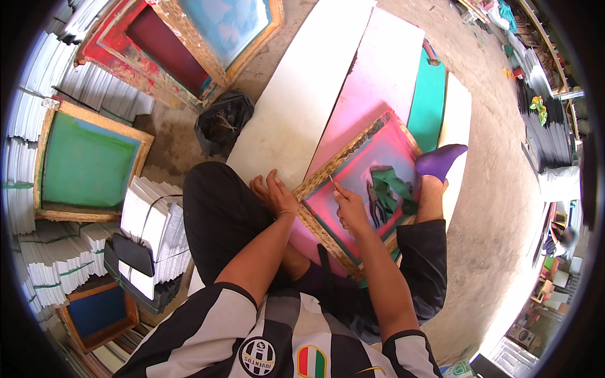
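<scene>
A wooden-framed printing screen (343, 153) with pink-stained mesh lies tilted between my legs, on the coloured boards. My left hand (275, 195) rests at the frame's left corner, fingers spread, holding nothing I can see. Closed around a thin metal-tipped tool (332, 180), my right hand (351, 211) is over the mesh; the tool's tip meets the inner edge of the upper left frame bar. Its handle is hidden in my fist, so its exact kind is unclear. On the mesh to the right lie pliers (375, 205) with dark handles and a crumpled green cloth strip (396, 184).
White (302, 82), pink (378, 63) and green boards (427, 94) lie beneath the screen. More framed screens (91, 160) and tied paper stacks (148, 214) stand on the left, near a black plastic bag (224, 120). My purple-socked foot (440, 162) touches the frame's right side.
</scene>
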### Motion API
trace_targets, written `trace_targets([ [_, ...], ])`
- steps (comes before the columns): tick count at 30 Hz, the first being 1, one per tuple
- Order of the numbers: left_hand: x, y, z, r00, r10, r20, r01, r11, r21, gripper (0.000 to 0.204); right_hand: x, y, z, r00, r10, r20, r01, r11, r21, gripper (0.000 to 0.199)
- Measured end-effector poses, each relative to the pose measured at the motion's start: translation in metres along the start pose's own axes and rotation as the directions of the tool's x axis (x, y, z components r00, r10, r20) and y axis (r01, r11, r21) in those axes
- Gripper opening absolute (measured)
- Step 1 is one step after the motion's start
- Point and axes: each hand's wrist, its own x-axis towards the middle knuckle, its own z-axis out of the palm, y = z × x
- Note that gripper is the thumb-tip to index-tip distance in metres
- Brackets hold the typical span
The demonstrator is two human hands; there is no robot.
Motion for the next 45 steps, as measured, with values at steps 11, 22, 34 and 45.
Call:
trace_targets([
  [11, 0.000, -0.003, -0.004, 1.000, 0.026, -0.002, -0.026, 0.998, -0.048, 0.027, -0.011, -0.011, 0.005, 0.995, -0.026, -0.091, -0.027, 0.845, -0.533, 0.046],
  [22, 0.001, -0.009, 0.000, 0.999, 0.027, -0.021, -0.028, 0.999, -0.027, 0.028, -0.004, -0.020, -0.015, 0.871, 0.392, 0.294, -0.490, 0.714, 0.500, 0.044],
  [34, 0.001, -0.008, 0.000, 0.999, 0.033, -0.018, -0.033, 0.999, -0.025, 0.027, -0.022, -0.021, -0.010, 0.998, 0.018, -0.067, -0.033, 0.975, -0.218, 0.041],
  [45, 0.002, -0.006, -0.002, 0.999, 0.027, -0.020, -0.028, 0.999, -0.017, 0.027, -0.025, -0.057, -0.013, 0.996, 0.070, -0.053, -0.088, 0.778, -0.622, 0.044],
])
